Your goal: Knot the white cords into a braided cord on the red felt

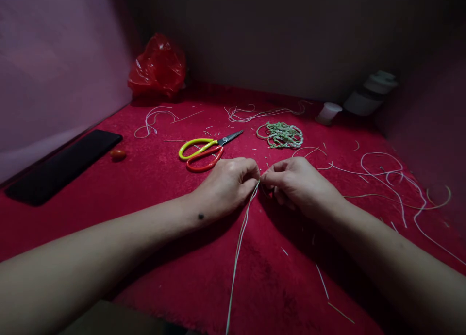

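Pale thin cords (240,242) hang from the meeting point of my hands down past the near edge of the red cloth (174,281). My left hand (229,184) pinches their upper end between thumb and forefinger. Close beside it, my right hand (300,182) has its thumb and forefinger pressed together at the same spot on the cords. The exact point held is partly covered by the fingertips. Scissors (211,150) with one yellow and one red handle lie just beyond my left hand. Behind my right hand rests a heap of green and white braided cord (280,134).
A red plastic bag (159,67) stands at the back left, near a black flat object (65,165) and a small red oval item (118,154). Loose strings (386,175) sprawl at right. A white cup (329,112) and a white-capped bottle (371,94) occupy the back right.
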Demonstrator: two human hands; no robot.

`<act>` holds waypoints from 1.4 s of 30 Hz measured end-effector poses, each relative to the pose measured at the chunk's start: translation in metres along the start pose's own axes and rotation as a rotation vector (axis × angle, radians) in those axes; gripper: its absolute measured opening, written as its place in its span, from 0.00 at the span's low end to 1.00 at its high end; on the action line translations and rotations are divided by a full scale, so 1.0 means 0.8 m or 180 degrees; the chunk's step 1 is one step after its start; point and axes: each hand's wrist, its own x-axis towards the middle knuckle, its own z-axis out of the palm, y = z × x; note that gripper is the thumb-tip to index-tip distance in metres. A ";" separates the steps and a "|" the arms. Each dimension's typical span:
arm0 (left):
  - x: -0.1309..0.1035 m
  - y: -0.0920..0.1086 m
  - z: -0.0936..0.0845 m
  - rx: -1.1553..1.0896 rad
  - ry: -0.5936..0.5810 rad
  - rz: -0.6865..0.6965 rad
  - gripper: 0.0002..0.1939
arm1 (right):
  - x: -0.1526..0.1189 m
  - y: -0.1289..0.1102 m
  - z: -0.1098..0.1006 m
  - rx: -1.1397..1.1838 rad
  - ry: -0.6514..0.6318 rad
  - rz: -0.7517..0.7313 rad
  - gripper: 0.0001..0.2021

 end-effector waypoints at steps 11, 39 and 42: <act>-0.008 -0.006 0.012 0.0774 0.0278 0.0763 0.05 | -0.002 -0.003 0.003 -0.0140 0.0066 -0.0088 0.09; -0.006 -0.002 0.007 0.0527 0.0332 0.0456 0.05 | 0.000 0.000 0.002 0.0135 0.0049 -0.0065 0.07; -0.006 -0.002 0.008 0.0587 0.0321 0.0525 0.05 | 0.000 -0.001 0.002 0.0065 0.0091 -0.0007 0.08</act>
